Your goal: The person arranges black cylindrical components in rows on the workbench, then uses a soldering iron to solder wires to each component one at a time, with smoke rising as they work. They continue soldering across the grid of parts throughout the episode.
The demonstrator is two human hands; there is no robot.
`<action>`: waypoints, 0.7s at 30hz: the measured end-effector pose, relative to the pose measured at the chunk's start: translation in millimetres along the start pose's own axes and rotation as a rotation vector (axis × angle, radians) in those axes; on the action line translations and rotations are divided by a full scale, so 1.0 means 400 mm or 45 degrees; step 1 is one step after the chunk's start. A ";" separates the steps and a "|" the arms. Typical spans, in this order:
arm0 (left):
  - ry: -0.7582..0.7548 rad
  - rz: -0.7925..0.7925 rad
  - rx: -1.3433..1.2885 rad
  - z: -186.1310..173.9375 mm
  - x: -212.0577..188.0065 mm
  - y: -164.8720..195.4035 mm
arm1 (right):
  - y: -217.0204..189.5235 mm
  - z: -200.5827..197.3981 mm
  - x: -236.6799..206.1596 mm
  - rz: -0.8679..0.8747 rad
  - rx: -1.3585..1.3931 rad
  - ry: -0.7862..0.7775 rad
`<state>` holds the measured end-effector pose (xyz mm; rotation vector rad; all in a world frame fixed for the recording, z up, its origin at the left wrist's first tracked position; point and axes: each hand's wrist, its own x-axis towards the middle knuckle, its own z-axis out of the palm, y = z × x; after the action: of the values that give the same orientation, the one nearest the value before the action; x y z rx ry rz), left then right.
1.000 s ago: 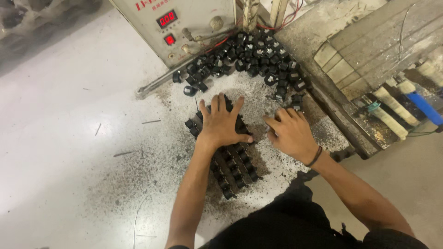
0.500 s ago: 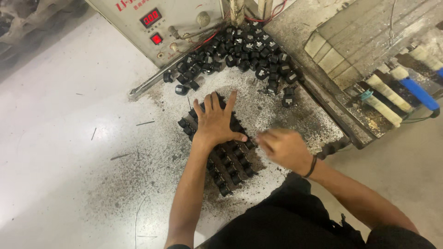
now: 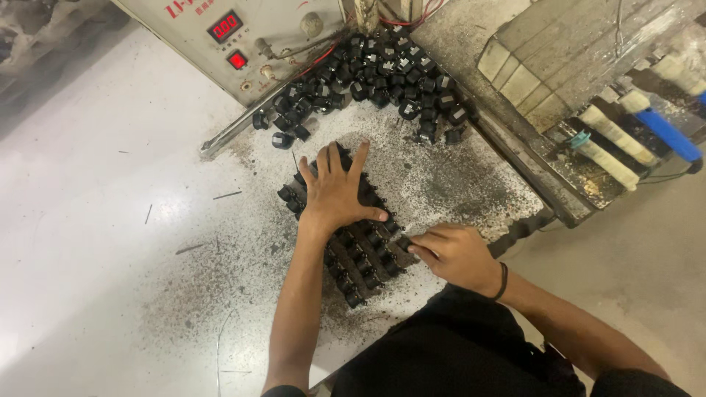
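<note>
The left hand lies flat, fingers spread wide, on the arranged block of small black parts at the near middle of the white table. The right hand, fingers narrowed, pinches a part at the block's right edge. A loose pile of black parts lies farther off, beside the control box.

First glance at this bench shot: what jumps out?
The left hand lies flat, fingers spread, on a block of small black parts in rows at the centre of the white table. The right hand pinches at that block's right edge. Behind them a loose heap of black parts lies against a beige machine with red displays.
</note>
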<state>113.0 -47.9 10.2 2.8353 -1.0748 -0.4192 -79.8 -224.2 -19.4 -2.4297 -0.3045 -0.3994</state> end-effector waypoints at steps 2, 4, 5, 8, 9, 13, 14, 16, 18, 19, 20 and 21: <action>-0.005 0.000 0.007 -0.001 -0.002 0.000 | -0.005 0.014 0.004 -0.062 -0.046 0.050; -0.015 0.004 0.020 -0.004 -0.001 0.000 | 0.007 0.007 0.027 -0.110 -0.137 0.016; -0.023 0.004 0.021 -0.004 0.001 0.002 | 0.021 -0.004 0.048 -0.083 -0.166 -0.014; -0.045 0.001 0.024 -0.006 0.005 0.005 | 0.089 -0.038 0.149 -0.067 -0.481 0.127; -0.046 -0.002 0.030 -0.007 0.006 0.005 | 0.112 -0.042 0.188 -0.112 -0.733 0.343; -0.001 0.011 -0.001 -0.008 0.003 0.002 | 0.169 -0.047 0.250 -0.016 -1.073 0.296; 0.008 0.015 -0.002 -0.008 0.001 0.001 | 0.173 -0.046 0.242 -0.034 -0.998 0.276; 0.000 0.004 -0.015 -0.010 -0.005 0.005 | 0.176 -0.044 0.209 -0.033 -0.796 0.152; -0.012 0.001 -0.008 -0.020 -0.007 0.011 | 0.176 -0.047 0.172 0.017 -0.551 -0.010; -0.004 -0.011 0.000 -0.028 -0.008 0.016 | 0.177 -0.050 0.158 0.077 -0.419 -0.017; 0.002 -0.023 0.008 -0.039 -0.011 0.021 | 0.174 -0.051 0.143 0.137 -0.283 -0.026; 0.001 -0.037 0.015 -0.050 -0.016 0.029 | 0.168 -0.051 0.131 0.198 -0.143 -0.037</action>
<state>106.7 -52.8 32.8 2.8645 -1.0411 -0.4149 -14.3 -282.2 -23.6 -2.5493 -0.1062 -0.3203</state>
